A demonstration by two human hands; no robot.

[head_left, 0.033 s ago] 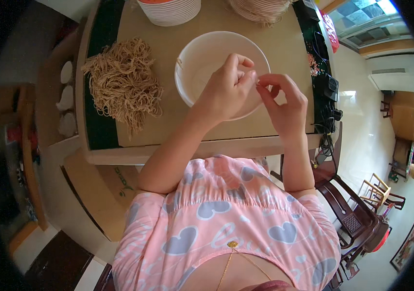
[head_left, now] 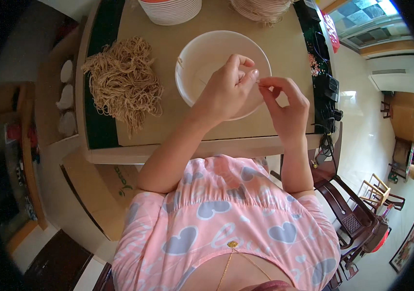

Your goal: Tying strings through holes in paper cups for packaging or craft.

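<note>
Over a white bowl [head_left: 188,51] my two hands meet at the fingertips. My left hand [head_left: 227,87] is closed, its fingers curled in and its thumb pointing towards the other hand. What it may hold is hidden or too small to name. My right hand [head_left: 287,102] pinches with thumb and forefinger right beside the left thumb; something tiny and thin seems to sit there, too small to make out. A tangled heap of tan string [head_left: 122,85] lies to the left of the bowl. Inside the bowl, a faint thin line shows left of my left hand.
At the far edge stand a stack of white bowls [head_left: 172,13] and a string-covered round stack [head_left: 263,8]. Black devices and cables [head_left: 331,89] line the table's right side, near small pinkish bits [head_left: 314,65]. A cardboard box [head_left: 102,194] is below left; dark wooden chairs [head_left: 350,213] stand right.
My right hand has shifted very slightly to the right, away from the left thumb. A faint thin line now shows in the bowl. The rest looks the same.
</note>
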